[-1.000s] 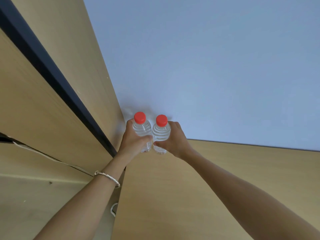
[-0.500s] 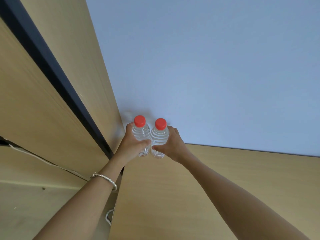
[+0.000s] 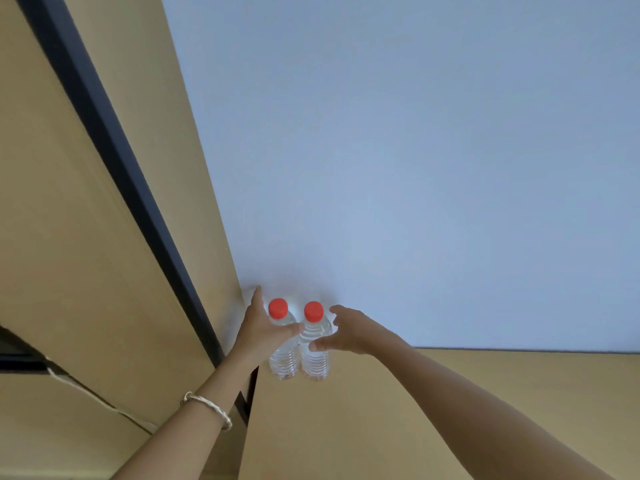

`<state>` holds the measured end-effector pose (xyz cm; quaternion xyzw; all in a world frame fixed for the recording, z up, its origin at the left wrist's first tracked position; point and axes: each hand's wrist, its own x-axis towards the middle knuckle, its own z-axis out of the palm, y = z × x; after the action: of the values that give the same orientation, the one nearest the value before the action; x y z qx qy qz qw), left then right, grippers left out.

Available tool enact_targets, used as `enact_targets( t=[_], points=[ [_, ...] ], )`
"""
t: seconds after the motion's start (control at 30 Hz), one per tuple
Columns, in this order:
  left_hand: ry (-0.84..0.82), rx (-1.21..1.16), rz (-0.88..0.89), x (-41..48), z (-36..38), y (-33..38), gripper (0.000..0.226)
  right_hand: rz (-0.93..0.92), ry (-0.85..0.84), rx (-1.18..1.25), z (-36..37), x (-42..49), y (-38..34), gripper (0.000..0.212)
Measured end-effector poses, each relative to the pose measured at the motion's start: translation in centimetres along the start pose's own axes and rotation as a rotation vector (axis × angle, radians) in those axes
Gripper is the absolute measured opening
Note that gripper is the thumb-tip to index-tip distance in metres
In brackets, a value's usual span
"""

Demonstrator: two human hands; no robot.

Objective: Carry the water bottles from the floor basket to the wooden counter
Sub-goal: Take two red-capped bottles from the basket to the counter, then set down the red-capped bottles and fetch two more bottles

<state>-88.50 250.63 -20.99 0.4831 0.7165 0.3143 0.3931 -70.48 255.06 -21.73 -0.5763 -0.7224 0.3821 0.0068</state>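
The left bottle (image 3: 283, 355) and right bottle (image 3: 314, 358) stand side by side at the worktop's (image 3: 433, 410) far left corner, by the wall (image 3: 415, 168). The left hand (image 3: 258, 329) and right hand (image 3: 353, 329) sit beside them, fingers wide, holding nothing. Full bottles probably feel heavy and slippery, so grab the bumpy middle.

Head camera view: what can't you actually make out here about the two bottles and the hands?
- Floor basket: outside the head view, so bottles left in it cannot be counted.
- Left bottle: its shoulder is covered by the left hand.
- Right hand: whether its thumb touches the right bottle is unclear.
- Left forearm and right forearm: cut off by the bottom edge.
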Motion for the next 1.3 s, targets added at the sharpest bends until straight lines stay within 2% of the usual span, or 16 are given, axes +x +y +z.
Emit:
enact_targets(
  t=[0.1, 0.33, 0.53, 0.67, 0.8, 0.97, 1.3],
  points=[
    [0.005, 0.078, 0.107, -0.2, -1.2, 2.5, 0.096, -0.065, 0.032, -0.002, -3.3, -1.0, -1.5, 0.093],
    [0.141, 0.154, 0.433, -1.6, -4.6, 10.0, 0.024, -0.244, 0.168, -0.041, -10.0, -4.4, -6.8, 0.068],
    [0.206, 0.068, 0.638, -3.3, -8.2, 17.2, 0.005, -0.407, 0.330, -0.118, -15.5, -8.1, -10.6, 0.054],
    [0.253, 0.020, 0.687, -3.5, -8.7, 19.0, 0.011, -0.435, 0.426, -0.145, -17.2, -9.7, -10.4, 0.047],
    [0.211, 0.027, 0.662, -3.4, -7.2, 18.4, 0.012, -0.370, 0.440, -0.177, -16.9, -10.5, -8.2, 0.042],
    [0.113, 0.008, 0.658, -3.2, -3.9, 17.5, 0.011, -0.249, 0.451, -0.194, -15.9, -11.6, -4.8, 0.039],
    [-0.200, 0.084, 0.658, -3.7, 4.7, 16.1, 0.014, -0.018, 0.424, -0.237, -12.2, -15.1, 3.2, 0.033]
  ],
)
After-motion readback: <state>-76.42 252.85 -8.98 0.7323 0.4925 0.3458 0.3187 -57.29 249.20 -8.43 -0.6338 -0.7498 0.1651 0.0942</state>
